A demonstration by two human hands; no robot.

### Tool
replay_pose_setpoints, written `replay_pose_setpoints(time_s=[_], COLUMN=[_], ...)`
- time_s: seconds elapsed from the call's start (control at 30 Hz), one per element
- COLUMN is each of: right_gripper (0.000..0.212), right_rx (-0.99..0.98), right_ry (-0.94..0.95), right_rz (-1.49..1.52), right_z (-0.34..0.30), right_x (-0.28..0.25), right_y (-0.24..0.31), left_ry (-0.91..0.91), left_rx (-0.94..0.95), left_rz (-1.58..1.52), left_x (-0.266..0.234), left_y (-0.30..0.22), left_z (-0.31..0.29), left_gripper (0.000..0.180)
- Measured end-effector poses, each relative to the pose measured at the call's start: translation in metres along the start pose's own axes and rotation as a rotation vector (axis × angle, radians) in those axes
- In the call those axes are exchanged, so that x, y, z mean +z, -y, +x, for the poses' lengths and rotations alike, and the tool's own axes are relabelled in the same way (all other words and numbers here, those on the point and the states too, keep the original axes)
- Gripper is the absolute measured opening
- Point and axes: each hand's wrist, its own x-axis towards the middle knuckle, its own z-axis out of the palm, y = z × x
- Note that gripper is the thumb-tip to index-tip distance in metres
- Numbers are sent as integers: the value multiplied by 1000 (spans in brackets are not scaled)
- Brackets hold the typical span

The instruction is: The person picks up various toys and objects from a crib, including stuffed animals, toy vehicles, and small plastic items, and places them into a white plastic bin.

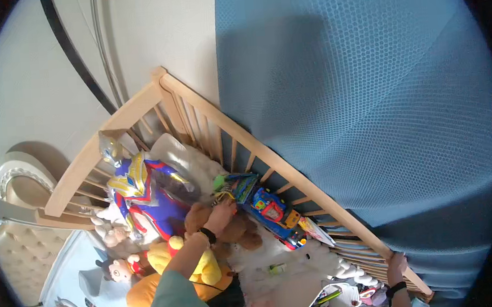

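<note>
My left hand (220, 212) reaches out of a green sleeve, with a black band at the wrist, into a wooden crib (140, 106) full of toys. Its fingers close on the lower end of a small green and yellow toy (223, 188) that lies against the far rail. Just under the hand sits a brown teddy bear (243, 232). At the lower right my right hand (396, 264), also with a black wristband, grips the crib's top rail (317, 194).
A shiny blue, red and silver inflated hero figure (140, 192) leans in the crib's left corner. A blue toy vehicle (272, 208), a yellow plush (203, 266), a small doll (117, 270) and a white fluffy blanket (298, 252) fill the crib. A blue mesh curtain (355, 89) hangs behind it.
</note>
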Motion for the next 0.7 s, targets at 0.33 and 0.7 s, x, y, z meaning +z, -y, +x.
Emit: replay_pose_setpoints(time_s=[0.33,0.7], right_gripper=[14,11], right_rx=[31,62], right_ry=[200,171], right_rz=[-600,-520], right_z=[6,3], right_x=[-1,-4], right_y=[17,25], left_ry=[-148,152], left_rx=[-35,296], left_rz=[288,559], left_x=[-70,-19], left_y=[-37,1], left_z=[-9,54], left_gripper=[18,11])
